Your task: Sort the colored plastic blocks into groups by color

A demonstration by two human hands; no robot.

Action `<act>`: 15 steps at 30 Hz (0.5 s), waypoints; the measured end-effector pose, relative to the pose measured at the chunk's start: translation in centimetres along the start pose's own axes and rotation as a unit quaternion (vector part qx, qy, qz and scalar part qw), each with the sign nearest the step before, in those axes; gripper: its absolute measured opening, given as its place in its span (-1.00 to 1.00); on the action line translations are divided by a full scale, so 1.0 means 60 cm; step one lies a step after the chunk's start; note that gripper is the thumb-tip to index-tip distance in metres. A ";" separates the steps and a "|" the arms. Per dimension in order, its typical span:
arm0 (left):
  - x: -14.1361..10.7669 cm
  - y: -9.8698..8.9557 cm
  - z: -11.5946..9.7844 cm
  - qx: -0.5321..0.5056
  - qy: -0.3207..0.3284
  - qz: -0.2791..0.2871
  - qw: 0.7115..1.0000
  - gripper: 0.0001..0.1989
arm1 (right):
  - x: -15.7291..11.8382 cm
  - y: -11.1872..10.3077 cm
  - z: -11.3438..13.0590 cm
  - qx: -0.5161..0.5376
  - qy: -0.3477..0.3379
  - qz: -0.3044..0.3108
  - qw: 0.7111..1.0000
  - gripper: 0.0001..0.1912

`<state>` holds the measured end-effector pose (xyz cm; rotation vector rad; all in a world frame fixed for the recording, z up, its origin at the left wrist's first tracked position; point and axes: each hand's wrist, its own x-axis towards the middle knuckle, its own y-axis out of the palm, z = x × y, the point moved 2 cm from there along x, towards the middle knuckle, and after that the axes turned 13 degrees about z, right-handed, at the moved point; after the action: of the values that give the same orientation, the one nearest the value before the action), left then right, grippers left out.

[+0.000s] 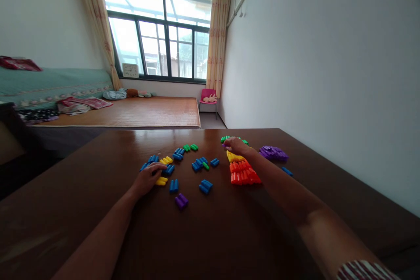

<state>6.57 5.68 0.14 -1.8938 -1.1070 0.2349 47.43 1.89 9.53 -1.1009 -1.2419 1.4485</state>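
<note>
My left hand (149, 178) rests low over the table's left side, fingers loosely bent and somewhat apart. Its fingertips are next to a blue block group (168, 169), with yellow pieces (161, 181) just under it. Whether it touches them I cannot tell. At the stacks, my right hand (236, 145) is closed in a pinch on a small purple block (224, 145), mostly hidden by the fingers. Below this hand lie yellow blocks (234, 156) and rows of orange-red blocks (242, 173). Green blocks (226, 139) sit just behind it.
A purple block pile (274, 153) and a blue piece (287, 171) are right of my forearm. Scattered on the brown table (197, 240) are blue pieces (205, 186), purple pieces (181, 201) and green pieces (190, 147). A bed and a pink chair (208, 96) stand beyond.
</note>
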 end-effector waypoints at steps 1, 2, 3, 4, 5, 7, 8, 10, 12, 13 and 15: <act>0.000 -0.001 0.001 0.003 0.001 0.003 1.000 -0.67 | -0.012 -0.007 -0.030 0.004 0.019 -0.016 1.000 -0.77; 0.000 -0.002 0.001 0.006 0.002 0.006 1.000 -0.66 | -0.028 -0.014 -0.065 0.016 0.052 -0.035 0.998 -0.81; 0.001 -0.003 0.003 0.009 0.002 0.008 1.000 -0.66 | -0.047 -0.021 -0.102 0.034 0.094 -0.056 0.993 -0.83; 0.002 -0.004 0.004 0.011 -0.001 0.009 1.000 -0.65 | -0.071 -0.027 -0.139 0.052 0.137 -0.077 0.986 -0.82; 0.002 -0.004 0.005 0.014 -0.004 0.010 1.000 -0.65 | -0.096 -0.032 -0.175 0.067 0.178 -0.094 0.977 -0.80; 0.004 -0.005 0.008 0.016 -0.011 0.006 1.000 -0.63 | -0.148 -0.038 -0.232 0.084 0.238 -0.115 0.961 -0.73; 0.005 -0.005 0.009 0.015 -0.014 0.005 1.000 -0.62 | -0.171 -0.039 -0.253 0.084 0.255 -0.120 0.956 -0.69; 0.007 -0.005 0.011 0.013 -0.017 0.005 1.000 -0.61 | -0.208 -0.039 -0.279 0.084 0.281 -0.124 0.948 -0.67; 0.008 -0.006 0.011 0.010 -0.020 0.009 1.000 -0.60 | -0.231 -0.035 -0.288 0.085 0.302 -0.128 0.941 -0.68; 0.008 -0.006 0.011 0.009 -0.023 0.011 1.000 -0.61 | -0.239 -0.034 -0.288 0.086 0.309 -0.128 0.939 -0.67; 0.008 -0.006 0.009 0.008 -0.028 0.011 1.000 -0.62 | -0.247 -0.032 -0.282 0.089 0.312 -0.127 0.937 -0.66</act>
<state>6.30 6.44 0.21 -1.8956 -1.1200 0.3105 67.00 -9.31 10.81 -1.1092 -0.7473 0.8876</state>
